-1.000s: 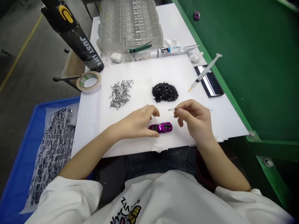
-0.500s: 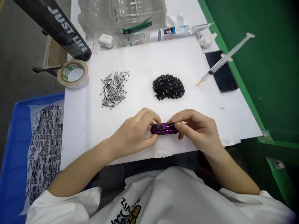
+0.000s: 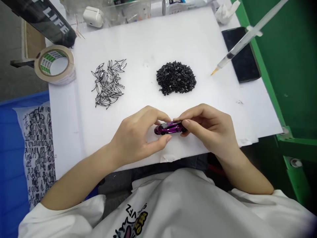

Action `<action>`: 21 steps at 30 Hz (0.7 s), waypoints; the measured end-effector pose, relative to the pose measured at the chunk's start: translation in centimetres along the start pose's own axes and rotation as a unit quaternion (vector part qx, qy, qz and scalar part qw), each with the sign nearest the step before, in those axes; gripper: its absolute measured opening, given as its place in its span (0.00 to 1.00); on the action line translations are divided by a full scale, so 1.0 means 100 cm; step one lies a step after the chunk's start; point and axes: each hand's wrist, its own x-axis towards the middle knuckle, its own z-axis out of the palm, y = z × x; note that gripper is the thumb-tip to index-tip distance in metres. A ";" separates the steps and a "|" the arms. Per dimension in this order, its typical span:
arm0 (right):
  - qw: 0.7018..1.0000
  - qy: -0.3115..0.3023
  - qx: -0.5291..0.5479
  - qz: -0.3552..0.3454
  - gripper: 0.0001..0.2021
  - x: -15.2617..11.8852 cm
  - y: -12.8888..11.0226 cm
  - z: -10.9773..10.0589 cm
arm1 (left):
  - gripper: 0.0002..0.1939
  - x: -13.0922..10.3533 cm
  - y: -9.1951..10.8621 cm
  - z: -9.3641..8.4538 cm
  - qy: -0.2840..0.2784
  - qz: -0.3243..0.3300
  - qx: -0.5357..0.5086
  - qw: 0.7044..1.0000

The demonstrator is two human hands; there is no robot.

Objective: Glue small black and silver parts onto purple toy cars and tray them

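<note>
A shiny purple toy car (image 3: 166, 128) is held just above the front part of the white foam board (image 3: 138, 43), its side turned up toward me. My right hand (image 3: 210, 127) pinches its right end between thumb and fingers. Around the left part of the car, my left hand (image 3: 138, 134) curves with index finger on the far side and thumb on the near side; whether both tips press on it is hard to see. Beyond the hands lie a heap of small glossy black pieces (image 3: 176, 78) and, farther left, loose clear black-edged pieces (image 3: 109, 84).
On the right, a syringe (image 3: 237, 48) with an orange tip lies across a dark phone (image 3: 244, 62). A tape roll (image 3: 54, 65) and a black cylinder (image 3: 53, 24) stand left. A white earbud case (image 3: 92, 17) sits at the back. Below left is a blue bin (image 3: 11, 148).
The car has tilted so that more of its side shows, and its left end has come round slightly. My left thumb has shifted along its near side. The whole view has moved closer.
</note>
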 end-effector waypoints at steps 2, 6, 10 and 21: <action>1.000 -0.008 -0.001 0.003 0.01 0.000 -0.001 0.001 | 0.06 0.001 0.001 0.001 0.056 0.016 -0.010 0.998; 0.999 -0.024 -0.011 0.021 0.03 -0.001 -0.001 0.001 | 0.07 0.000 0.004 0.003 0.094 0.018 -0.009 0.995; 0.999 -0.026 -0.009 0.017 0.04 -0.001 0.000 0.001 | 0.07 -0.001 0.005 0.004 0.089 0.009 -0.021 0.996; 1.000 -0.025 -0.005 -0.014 0.05 -0.003 0.004 0.002 | 0.08 -0.002 0.009 0.001 0.091 -0.029 -0.022 0.995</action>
